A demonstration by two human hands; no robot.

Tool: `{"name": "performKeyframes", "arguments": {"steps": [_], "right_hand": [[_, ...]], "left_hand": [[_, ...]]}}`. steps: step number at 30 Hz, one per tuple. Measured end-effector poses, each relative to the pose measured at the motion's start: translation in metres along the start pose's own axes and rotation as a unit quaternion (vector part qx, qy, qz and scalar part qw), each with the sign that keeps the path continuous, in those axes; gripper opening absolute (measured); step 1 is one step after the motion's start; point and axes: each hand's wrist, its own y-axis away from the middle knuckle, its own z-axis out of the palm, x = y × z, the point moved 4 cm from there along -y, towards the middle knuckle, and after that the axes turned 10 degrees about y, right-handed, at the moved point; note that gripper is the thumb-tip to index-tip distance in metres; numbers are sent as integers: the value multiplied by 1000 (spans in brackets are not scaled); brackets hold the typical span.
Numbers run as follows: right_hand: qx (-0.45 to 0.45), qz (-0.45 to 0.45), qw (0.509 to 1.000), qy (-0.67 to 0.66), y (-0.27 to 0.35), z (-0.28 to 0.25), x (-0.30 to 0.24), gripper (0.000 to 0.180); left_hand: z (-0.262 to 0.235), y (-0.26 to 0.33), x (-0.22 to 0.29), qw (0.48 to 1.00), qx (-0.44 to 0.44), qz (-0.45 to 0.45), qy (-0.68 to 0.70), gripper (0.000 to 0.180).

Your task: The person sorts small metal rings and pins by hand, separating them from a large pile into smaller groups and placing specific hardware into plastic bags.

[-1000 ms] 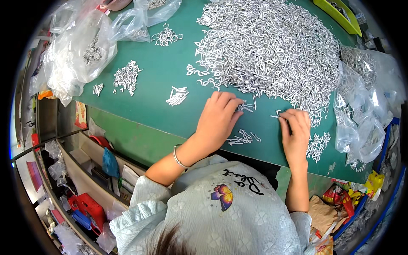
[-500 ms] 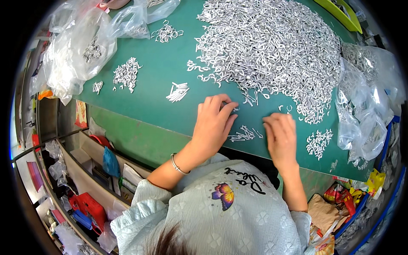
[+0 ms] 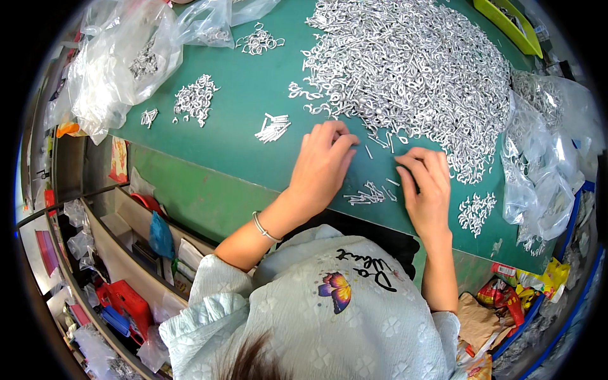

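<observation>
My left hand [image 3: 323, 161] is over the green table at the near edge of the big heap of small silvery metal pieces [image 3: 405, 69]. Its fingers are curled with the tips close together; whatever they may hold is hidden. My right hand [image 3: 429, 190] hovers to the right, thumb and forefinger apart, with nothing seen between them. A single short metal pin [image 3: 392, 182] lies beside its thumb. Between the hands is a small pile of thin metal pins [image 3: 365, 194]. A few loose pins [image 3: 380, 140] lie just off the heap, near my left fingertips.
Sorted small piles lie around: thick white rods [image 3: 273, 128], curved pieces [image 3: 195, 100], rings [image 3: 259, 40], and hooked pieces [image 3: 476, 212] at right. Clear plastic bags [image 3: 120, 69] lie at left, more bags [image 3: 538, 164] at right. A yellow-green tray [image 3: 510, 26] stands far right.
My left hand has moved slightly away from me toward the heap. My right hand has shifted right and its thumb and forefinger have spread. A pin now lies beside it.
</observation>
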Motion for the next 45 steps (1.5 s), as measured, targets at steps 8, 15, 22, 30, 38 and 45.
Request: {"name": "performKeyframes", "arguments": {"steps": [8,15,22,30,38,45], "right_hand": [[-69,6,998,-9,20,-11,9,17],[-47,-20,999,15,-1,6,-5,11],[-83,-95,992,6,-21,24,-30,9],[-26,-38,995,-92,-50,29,-40,10],[-132,-112,984,-37,-48,39,-56,27],[-109,-40,990,-75,-33,17,-24,30]], "left_hand": [[-3,-4,6,998,-8,23,-56,29],[0,-1,11,996,-47,54,-52,17],[-29,39,4,997,35,-53,-44,19],[-35,38,6,993,71,-86,-34,22],[-58,17,-35,980,118,-84,-135,26],[-64,13,-39,978,108,-68,-164,31]]}}
